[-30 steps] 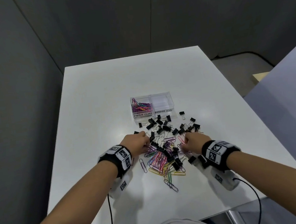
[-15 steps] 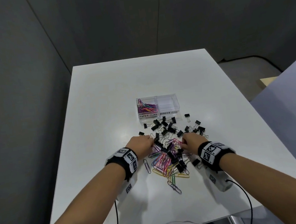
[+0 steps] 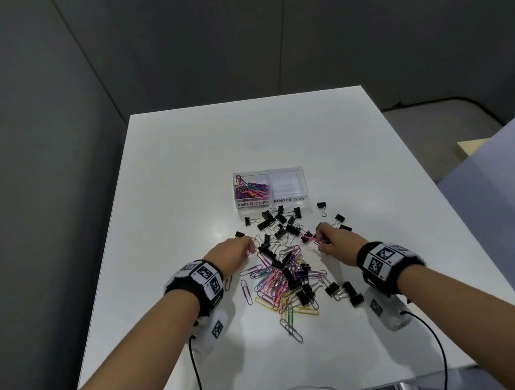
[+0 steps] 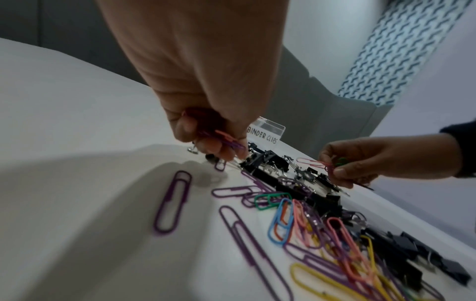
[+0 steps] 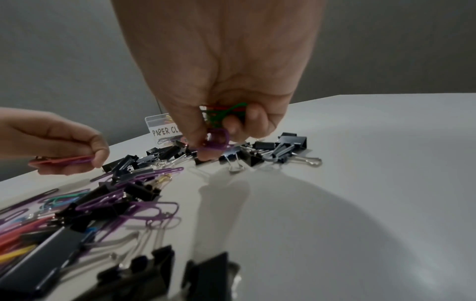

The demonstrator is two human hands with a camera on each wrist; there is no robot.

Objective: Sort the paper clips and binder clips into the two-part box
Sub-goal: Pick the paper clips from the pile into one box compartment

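Observation:
A clear two-part box (image 3: 271,204) stands mid-table; its left half, labelled PAPER CLIPS, holds coloured paper clips (image 3: 251,189), and its right half, labelled BINDER CLIPS, looks empty. Below it lies a mixed pile of coloured paper clips (image 3: 278,288) and black binder clips (image 3: 279,221). My left hand (image 3: 239,249) sits at the pile's left edge and pinches pink and purple paper clips (image 4: 226,139). My right hand (image 3: 327,238) hovers at the pile's right edge, gripping green, red and purple paper clips (image 5: 219,126), with a pink one (image 3: 308,238) sticking out.
The white table (image 3: 183,170) ends close on the left at a grey wall. More binder clips (image 3: 345,290) lie near my right wrist. A pale surface (image 3: 501,169) rises beyond the table's right edge.
Both hands have shifted a little farther up the pile towards the box, each still holding paper clips. The head view has tilted slightly.

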